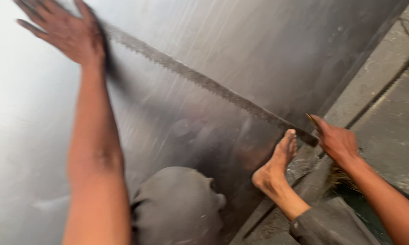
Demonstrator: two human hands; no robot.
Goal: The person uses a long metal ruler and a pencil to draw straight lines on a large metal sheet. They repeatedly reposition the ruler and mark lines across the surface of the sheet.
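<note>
**Ana:** Hands first, since the head view is the only one we have. The left hand (70,31) sits at about eleven o'clock, palm down and fingers spread flat, pressing on the far end of a long toothed metal strip (204,84).

**Ben:** So open, not wrapped round it?

**Ana:** Open, yes — it looks like plain downward pressure, which I judge is meant to stop that end sliding on the smooth steel sheet (240,41) beneath. The right hand (336,140) is at about four o'clock, curled at the near end of the strip. Its fingers are bent, and something thin and yellowish pokes up beside the thumb, but the frame is blurred and I cannot tell whether it truly grips the strip or only butts against its end.

**Ben:** And the strip itself?

**Ana:** It runs diagonally from eleven o'clock down to four, lying flat on the sheet with a hand at each end. A bare foot (277,161) rests at about five o'clock, toes touching the sheet just under the strip near the right hand — probably bracing the sheet at its edge.

**Ben:** What else is about?

**Ana:** A bent knee in grey trousers (177,204) at six o'clock, between the arms, and a rough concrete floor (390,100) at three o'clock, beyond the sheet's edge.
</note>
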